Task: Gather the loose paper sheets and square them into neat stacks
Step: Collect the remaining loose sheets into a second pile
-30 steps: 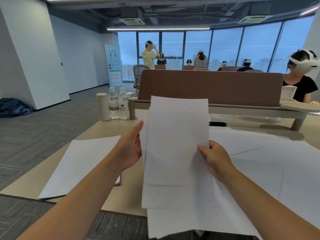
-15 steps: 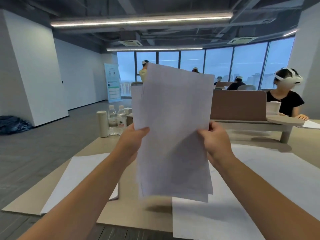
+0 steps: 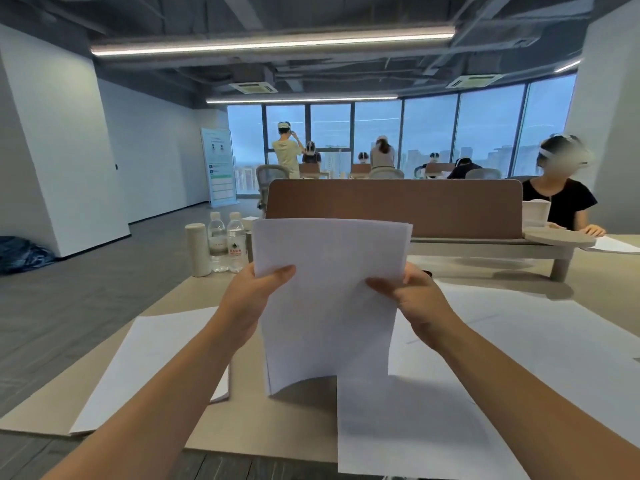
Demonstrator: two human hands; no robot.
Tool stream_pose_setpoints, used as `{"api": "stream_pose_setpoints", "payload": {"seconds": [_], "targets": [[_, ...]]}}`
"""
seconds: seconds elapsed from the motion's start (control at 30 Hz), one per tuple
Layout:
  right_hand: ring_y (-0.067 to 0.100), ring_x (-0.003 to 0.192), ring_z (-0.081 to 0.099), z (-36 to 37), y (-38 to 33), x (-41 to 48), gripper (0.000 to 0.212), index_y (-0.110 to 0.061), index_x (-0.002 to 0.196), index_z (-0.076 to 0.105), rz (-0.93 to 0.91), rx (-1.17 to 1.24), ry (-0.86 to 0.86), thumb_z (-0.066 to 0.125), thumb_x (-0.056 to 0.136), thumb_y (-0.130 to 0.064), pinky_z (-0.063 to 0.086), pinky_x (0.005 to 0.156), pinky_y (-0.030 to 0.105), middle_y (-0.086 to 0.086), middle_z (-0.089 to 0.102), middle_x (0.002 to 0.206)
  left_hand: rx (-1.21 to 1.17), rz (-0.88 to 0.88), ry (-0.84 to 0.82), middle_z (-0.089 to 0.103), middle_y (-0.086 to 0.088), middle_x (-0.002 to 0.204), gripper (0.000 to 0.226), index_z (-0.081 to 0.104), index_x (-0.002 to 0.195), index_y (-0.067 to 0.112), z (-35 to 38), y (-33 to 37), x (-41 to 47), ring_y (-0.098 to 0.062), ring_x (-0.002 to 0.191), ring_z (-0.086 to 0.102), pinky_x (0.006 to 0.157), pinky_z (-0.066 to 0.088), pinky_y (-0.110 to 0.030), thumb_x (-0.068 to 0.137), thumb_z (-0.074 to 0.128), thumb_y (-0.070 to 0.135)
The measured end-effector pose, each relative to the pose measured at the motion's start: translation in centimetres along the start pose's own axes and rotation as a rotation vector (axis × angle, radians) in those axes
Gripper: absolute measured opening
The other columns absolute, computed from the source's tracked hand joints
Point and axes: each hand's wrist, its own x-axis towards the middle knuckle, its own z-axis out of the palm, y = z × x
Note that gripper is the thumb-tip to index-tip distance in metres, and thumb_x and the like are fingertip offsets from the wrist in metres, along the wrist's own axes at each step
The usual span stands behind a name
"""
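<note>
Paper sheets (image 3: 329,306) in a bundle, held upright just over the table (image 3: 277,420), lower now than a moment ago. Pinched at both sides by fingers of the left hand (image 3: 252,296) and right hand (image 3: 419,299). Looks ready for a tap to even the edges. More loose sheets (image 3: 519,358) right underneath, in the way. Neat stack (image 3: 149,368) at left, bottles (image 3: 227,244) far back.

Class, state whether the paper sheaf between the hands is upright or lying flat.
Upright: the paper sheaf is held on end, left hand and right hand pinching its sides.
</note>
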Motion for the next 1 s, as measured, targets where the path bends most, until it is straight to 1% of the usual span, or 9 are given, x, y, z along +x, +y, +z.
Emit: {"api": "stream_pose_setpoints", "payload": {"seconds": [0.1, 0.23, 0.37, 0.47, 0.57, 0.63, 0.77, 0.9, 1.0], "targets": [[0.024, 0.097, 0.07, 0.2, 0.6, 0.0, 0.042, -0.022, 0.112, 0.069, 0.062, -0.023, -0.074, 0.083, 0.074, -0.033, 0.059, 0.086, 0.04, 0.0, 0.075, 0.104, 0.023, -0.031, -0.025, 0.073, -0.006, 0.11, 0.043, 0.066, 0.12, 0.018, -0.7, -0.9, -0.3, -0.03, 0.102, 0.07, 0.09, 0.056, -0.053, 0.082, 0.075, 0.036], [0.023, 0.101, 0.07, 0.6, 2.5, -0.4, 0.056, -0.029, 0.113, 0.068, 0.169, -0.032, -0.115, 0.086, 0.064, -0.05, 0.057, 0.092, 0.047, -0.004, 0.074, 0.107, 0.02, -0.109, -0.017, 0.074, -0.006, 0.108, 0.049, 0.065, 0.117, 0.014, -1.0, -2.9, -0.8, -0.03, 0.102, 0.069, 0.093, 0.054, -0.053, 0.077, 0.079, 0.038], [0.023, 0.099, 0.071, 1.4, 3.4, -0.9, 0.04, -0.021, 0.112, 0.072, 0.168, 0.019, -0.123, 0.08, 0.076, -0.038, 0.055, 0.095, 0.048, -0.001, 0.075, 0.107, 0.002, -0.15, -0.001, 0.075, -0.007, 0.107, 0.045, 0.068, 0.115, 0.013, -0.5, -4.5, -0.8, -0.031, 0.101, 0.07, 0.094, 0.053, -0.052, 0.076, 0.081, 0.033], [0.023, 0.095, 0.072, 1.6, 2.8, -0.2, 0.03, -0.021, 0.104, 0.074, 0.156, -0.025, -0.075, 0.079, 0.08, -0.039, 0.057, 0.092, 0.046, -0.003, 0.077, 0.102, -0.035, -0.11, 0.03, 0.076, -0.007, 0.106, 0.042, 0.071, 0.112, 0.011, -0.3, -4.1, -0.1, -0.03, 0.1, 0.071, 0.09, 0.055, -0.047, 0.075, 0.081, 0.027], [0.022, 0.096, 0.072, 1.4, 3.0, 0.1, 0.037, -0.021, 0.106, 0.074, 0.169, -0.058, -0.052, 0.081, 0.077, -0.042, 0.057, 0.088, 0.043, -0.005, 0.076, 0.102, -0.037, -0.106, 0.027, 0.076, -0.008, 0.106, 0.041, 0.071, 0.112, 0.01, -0.5, -4.4, 0.2, -0.029, 0.099, 0.072, 0.091, 0.055, -0.048, 0.075, 0.08, 0.028], [0.021, 0.098, 0.072, 1.1, 4.2, -0.4, 0.04, -0.015, 0.111, 0.073, 0.238, -0.052, -0.062, 0.083, 0.077, -0.033, 0.057, 0.089, 0.039, -0.004, 0.077, 0.103, -0.013, -0.16, 0.004, 0.075, -0.007, 0.108, 0.037, 0.07, 0.113, 0.012, -0.5, -5.7, -0.1, -0.028, 0.101, 0.071, 0.093, 0.054, -0.049, 0.079, 0.079, 0.023], [0.02, 0.097, 0.072, 1.1, 6.6, -1.8, 0.029, -0.01, 0.112, 0.072, 0.348, -0.102, -0.095, 0.076, 0.085, -0.021, 0.056, 0.093, 0.04, 0.002, 0.076, 0.106, 0.08, -0.234, -0.029, 0.074, -0.002, 0.111, 0.048, 0.07, 0.116, 0.018, -0.4, -8.5, -1.1, -0.025, 0.107, 0.069, 0.1, 0.049, -0.051, 0.07, 0.081, 0.029], [0.025, 0.094, 0.07, 1.2, 6.5, -1.5, 0.02, -0.013, 0.108, 0.068, 0.348, -0.172, -0.039, 0.069, 0.091, -0.024, 0.056, 0.091, 0.046, 0.006, 0.073, 0.105, 0.186, -0.249, -0.026, 0.075, 0.0, 0.107, 0.027, 0.072, 0.108, 0.021, 0.1, -8.7, -0.4, -0.023, 0.102, 0.07, 0.098, 0.051, -0.049, 0.082, 0.075, 0.023], [0.022, 0.09, 0.068, 0.5, 5.7, -1.2, 0.017, -0.016, 0.109, 0.064, 0.323, -0.26, -0.007, 0.064, 0.094, -0.024, 0.057, 0.086, 0.042, 0.004, 0.07, 0.103, 0.235, -0.275, -0.027, 0.074, 0.001, 0.108, 0.022, 0.069, 0.107, 0.024, 1.4, -8.4, 0.6, -0.023, 0.102, 0.069, 0.098, 0.051, -0.047, 0.086, 0.072, 0.021]]}}
